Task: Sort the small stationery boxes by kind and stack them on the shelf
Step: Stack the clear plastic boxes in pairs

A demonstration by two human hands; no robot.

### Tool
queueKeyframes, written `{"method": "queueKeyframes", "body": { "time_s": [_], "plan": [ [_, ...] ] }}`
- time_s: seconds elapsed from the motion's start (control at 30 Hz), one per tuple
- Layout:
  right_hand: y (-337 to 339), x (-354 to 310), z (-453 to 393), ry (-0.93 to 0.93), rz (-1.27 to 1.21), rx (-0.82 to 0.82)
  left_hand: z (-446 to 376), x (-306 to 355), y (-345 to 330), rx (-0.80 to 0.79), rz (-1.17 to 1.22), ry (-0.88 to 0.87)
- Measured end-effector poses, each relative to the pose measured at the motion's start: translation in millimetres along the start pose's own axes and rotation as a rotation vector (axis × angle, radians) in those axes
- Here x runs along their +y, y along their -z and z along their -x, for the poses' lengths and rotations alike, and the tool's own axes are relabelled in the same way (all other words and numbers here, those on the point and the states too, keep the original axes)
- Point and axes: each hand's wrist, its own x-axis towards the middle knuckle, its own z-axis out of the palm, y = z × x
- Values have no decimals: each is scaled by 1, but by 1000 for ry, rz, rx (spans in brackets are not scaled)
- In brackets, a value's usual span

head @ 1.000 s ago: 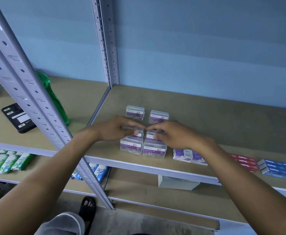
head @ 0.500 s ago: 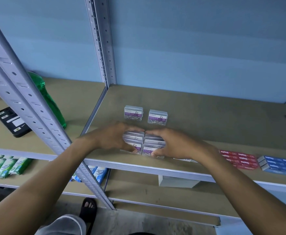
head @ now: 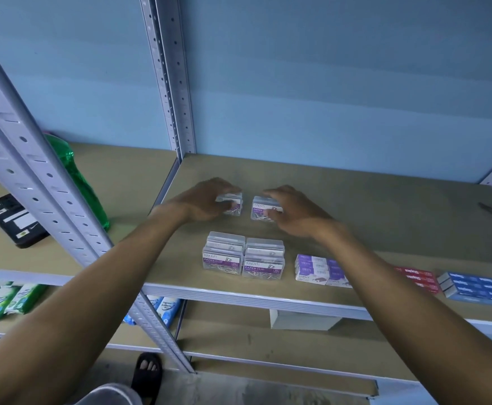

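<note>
Left hand gripped the rear-left clip box, right hand the rear-right clip box; I judged the front stacks lay directly nearward of both

Both bare forearms reaching in from 7 and 5 o'clock, converging toward 12, left hand curling fingers and thumb around something small, right hand doing likewise at its 3 o'clock, hands apart, palms down

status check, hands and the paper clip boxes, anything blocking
Left hand grips rear left clip box; right hand grips rear right clip box. Both boxes on shelf. Front clip stacks just ahead, nothing blocking.
</note>
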Motion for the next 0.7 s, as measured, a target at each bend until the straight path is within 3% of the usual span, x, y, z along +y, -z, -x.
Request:
{"method": "queueKeyframes", "body": {
  "time_s": [0.17, 0.33, 0.53, 0.7],
  "plan": [
    [-8, 0, -2, -4, -57, 36, 0, -2, -2, 52, 46, -28],
    [3, -7, 17, -13, -130, -90, 22, 3, 3, -98, 116, -80],
    [4, -18, 50, 105, -107, -154, 49, 19, -5, -157, 145, -140],
    [4, -20, 63, 93, -31, -266, 67, 26, 2, -252, 155, -99]
  ]
}}
